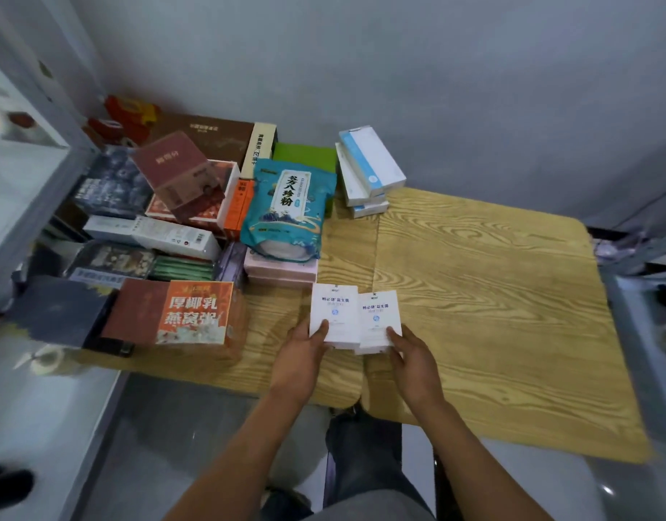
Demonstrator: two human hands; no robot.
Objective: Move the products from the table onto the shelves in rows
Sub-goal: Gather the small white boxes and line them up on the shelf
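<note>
1. While the pile of goods is waiting at the left of the table, I am watching the left hand [303,349] and the right hand [410,357] each holding the near end of a small flat white cardboard box with blue print, the left box [335,314] and the right box [379,320] lying side by side, edges touching or slightly overlapping, above the near middle of the pale wood-grain tabletop [493,295].

2. Each thumb is lying on a box's top face with the fingers underneath, so both hands are pinching their boxes rather than resting slack; whether the boxes are lifted clear of the wood or still sitting on it I cannot tell.

3. I am judging these boxes as light and stiff, with smooth printed card that could slide between fingertips; thin walls are likely to dent under a hard squeeze.

4. Taking them by the short near edge, as now, is leaving the far ends unsupported; gripping across the width, nearer the middle, should be steadier for the carry to the grey metal shelf frame [42,159] at the left edge of view.

5. Further back, a teal stand-up pouch with a white label [288,208] is leaning on a stack of pink flat boxes [280,270]; it looks soft and saggy, probably wanting a hand underneath.

6. A large red-and-orange carton with white characters [181,314] looks bulky, and I am reckoning on two hands at its sides.

7. White-and-blue slim boxes [369,171] are stacked askew by the wall and could slip off one another.
</note>
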